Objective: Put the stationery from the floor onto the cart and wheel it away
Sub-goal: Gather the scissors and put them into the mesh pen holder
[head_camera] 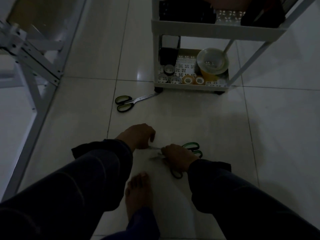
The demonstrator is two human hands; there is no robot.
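A white wheeled cart (190, 84) stands on the tiled floor at the upper right. Its bottom shelf holds several tape rolls, among them a big roll (212, 60). One pair of green-handled scissors (127, 102) lies on the floor, its blade tip near the cart's front left wheel. Lower down, my right hand (178, 157) grips scissors (193, 148) with green handles; a second pair's dark handle (176, 174) sticks out under the hand. My left hand (138, 135) curls over the blade tips of those scissors at floor level. The light is dim.
A white metal frame (34, 66) with bolted struts runs along the left side. My bare foot (138, 193) rests on the tiles between my arms. The cart's upper shelf carries dark boxes (187, 13).
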